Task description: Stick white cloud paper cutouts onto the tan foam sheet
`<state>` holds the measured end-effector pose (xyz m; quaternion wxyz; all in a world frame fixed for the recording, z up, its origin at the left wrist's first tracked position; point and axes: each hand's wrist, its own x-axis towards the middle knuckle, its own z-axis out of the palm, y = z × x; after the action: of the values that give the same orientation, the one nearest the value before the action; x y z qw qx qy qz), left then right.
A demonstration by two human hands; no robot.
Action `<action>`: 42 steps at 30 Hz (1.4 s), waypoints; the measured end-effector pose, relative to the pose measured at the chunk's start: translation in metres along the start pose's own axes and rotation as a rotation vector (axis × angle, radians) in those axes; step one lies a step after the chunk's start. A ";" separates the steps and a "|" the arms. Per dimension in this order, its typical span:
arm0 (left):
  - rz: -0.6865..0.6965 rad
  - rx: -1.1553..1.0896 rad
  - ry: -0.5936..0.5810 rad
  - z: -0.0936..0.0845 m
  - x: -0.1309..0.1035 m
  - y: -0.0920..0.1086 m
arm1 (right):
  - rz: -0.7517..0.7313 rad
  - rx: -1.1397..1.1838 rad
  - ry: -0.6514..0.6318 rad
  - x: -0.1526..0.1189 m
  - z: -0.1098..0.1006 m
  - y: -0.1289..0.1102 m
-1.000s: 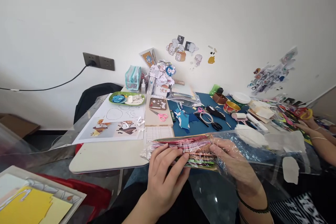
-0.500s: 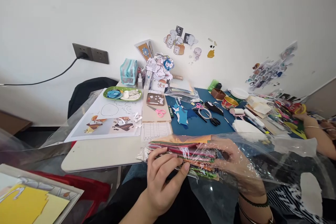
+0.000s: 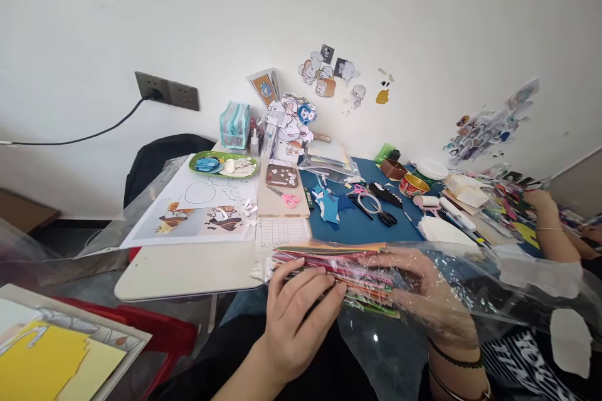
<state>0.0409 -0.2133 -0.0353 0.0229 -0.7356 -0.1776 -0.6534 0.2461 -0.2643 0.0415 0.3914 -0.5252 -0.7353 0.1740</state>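
Note:
A clear plastic bag [image 3: 461,288] lies across my lap at the table's front edge, with a stack of coloured sheets [image 3: 348,269] in its left end. My left hand [image 3: 301,307] rests on the outside of the bag, its fingers slightly spread over the stack. Inside the bag is my right hand [image 3: 423,288], with thumb and fingers around the right end of the sheets. Shiny plastic partly blurs its fingertips.
On the table are a green tray [image 3: 223,164], pink scissors [image 3: 285,198], black scissors [image 3: 387,218], blue cut pieces [image 3: 327,205] and a printed sheet [image 3: 188,225]. Another person's hand [image 3: 540,202] is at the right. Yellow paper [image 3: 42,357] lies lower left.
The view has shifted slightly. The sheets in the bag look more closely pressed together, and the other person's hand at the right has moved a little.

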 end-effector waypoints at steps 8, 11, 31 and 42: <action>-0.076 0.103 -0.046 0.003 0.007 0.000 | 0.361 0.094 0.231 0.001 0.012 0.018; -0.102 0.151 -0.072 0.007 0.010 -0.001 | 0.405 0.302 0.121 0.014 0.013 0.013; -0.183 0.155 -0.056 0.008 0.019 -0.012 | 0.109 0.081 -0.192 0.035 0.001 -0.013; -0.421 -0.062 0.086 -0.013 0.005 -0.024 | -0.130 -0.097 -0.438 0.072 0.008 -0.055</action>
<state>0.0220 -0.1928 -0.0332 -0.1290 -0.6539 -0.3061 -0.6798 0.1946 -0.2195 0.1013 0.2071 -0.4444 -0.8426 0.2227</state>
